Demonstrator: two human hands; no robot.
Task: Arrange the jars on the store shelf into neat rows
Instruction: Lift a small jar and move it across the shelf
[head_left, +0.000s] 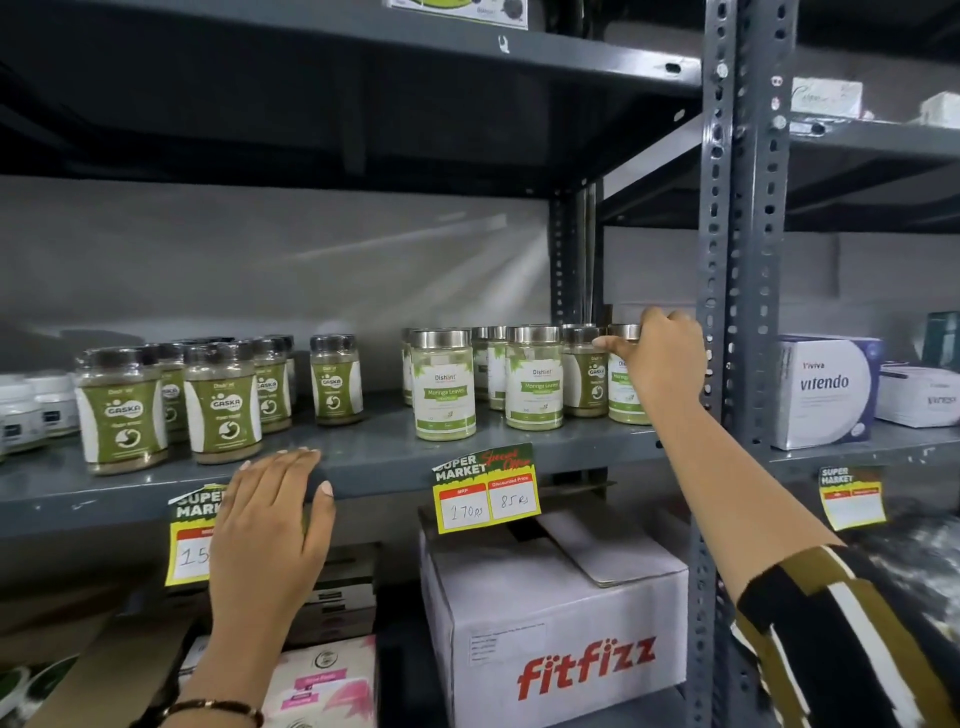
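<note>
Jars (535, 382) on shelf (363, 457); right hand (662, 358) gripping rightmost jar, left hand (270, 519) flat, empty, on shelf edge.

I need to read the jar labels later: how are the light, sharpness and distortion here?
Head view: dim light, with pale streaks on the back wall; the Moringa jar label is legible, its fine print soft; the wide lens bows the upright post.
</note>
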